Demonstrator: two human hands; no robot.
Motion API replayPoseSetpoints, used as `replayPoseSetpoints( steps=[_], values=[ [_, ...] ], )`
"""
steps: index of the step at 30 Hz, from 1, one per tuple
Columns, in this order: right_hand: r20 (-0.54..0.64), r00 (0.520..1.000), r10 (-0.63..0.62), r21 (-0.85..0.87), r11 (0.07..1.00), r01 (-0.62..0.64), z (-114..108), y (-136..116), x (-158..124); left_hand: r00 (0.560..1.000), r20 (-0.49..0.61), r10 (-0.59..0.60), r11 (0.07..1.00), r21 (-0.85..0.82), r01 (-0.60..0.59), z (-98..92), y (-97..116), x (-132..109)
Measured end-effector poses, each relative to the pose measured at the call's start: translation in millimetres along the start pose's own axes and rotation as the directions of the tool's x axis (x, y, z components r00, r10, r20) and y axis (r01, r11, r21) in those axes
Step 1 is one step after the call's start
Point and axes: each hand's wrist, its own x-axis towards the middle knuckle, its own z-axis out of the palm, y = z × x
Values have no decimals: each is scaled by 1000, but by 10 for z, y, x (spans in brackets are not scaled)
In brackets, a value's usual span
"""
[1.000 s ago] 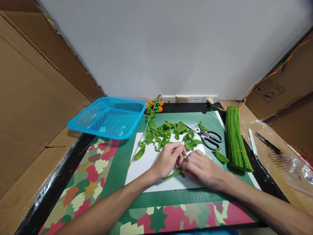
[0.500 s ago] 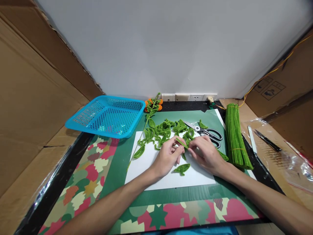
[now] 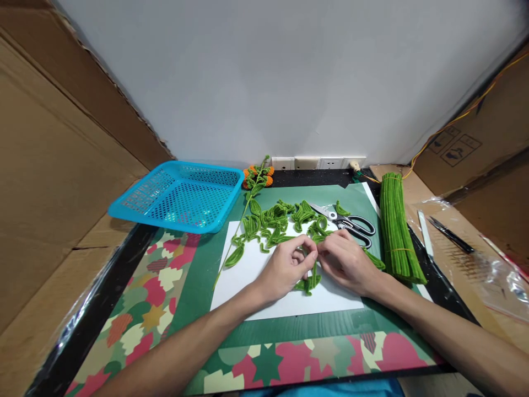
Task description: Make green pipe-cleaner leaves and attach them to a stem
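Observation:
My left hand (image 3: 287, 267) and my right hand (image 3: 346, 260) meet over a white sheet (image 3: 252, 275), both pinching a green pipe-cleaner leaf (image 3: 314, 272) that hangs down from my fingertips. Just below it on the sheet lies another finished leaf (image 3: 305, 285). Behind my hands is a heap of several green pipe-cleaner leaves (image 3: 278, 220). A long green stem with orange flowers (image 3: 253, 190) runs along the sheet's left side.
A blue perforated basket (image 3: 179, 194) stands at the back left. Scissors (image 3: 349, 223) lie right of the leaf heap, and a bundle of straight green pipe cleaners (image 3: 394, 223) beyond them. A knife (image 3: 450, 236) and plastic bags lie at far right. Cardboard walls stand on both sides.
Both hands moved from the sheet's front up toward the leaf heap; one leaf was laid on the sheet and another piece was picked up and turned to hang downward.

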Motion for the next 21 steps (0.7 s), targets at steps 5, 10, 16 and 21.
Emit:
replayPoseSetpoints(
  steps=[5,10,16,21],
  values=[
    [1,1000,15,33,999,-15,10,22,-18,1000,-12,8,1000,18,-8,6,20,2],
    [19,999,31,73,997,-33,12,28,-32,999,-30,20,999,43,-18,17,26,5],
    [66,998,16,96,995,-23,-27,11,-34,1000,-23,17,1000,-18,-17,4,-15,-1],
    [86,996,18,78,997,-25,-33,15,-36,1000,-6,23,999,-34,-24,-5,-33,4]
  ],
)
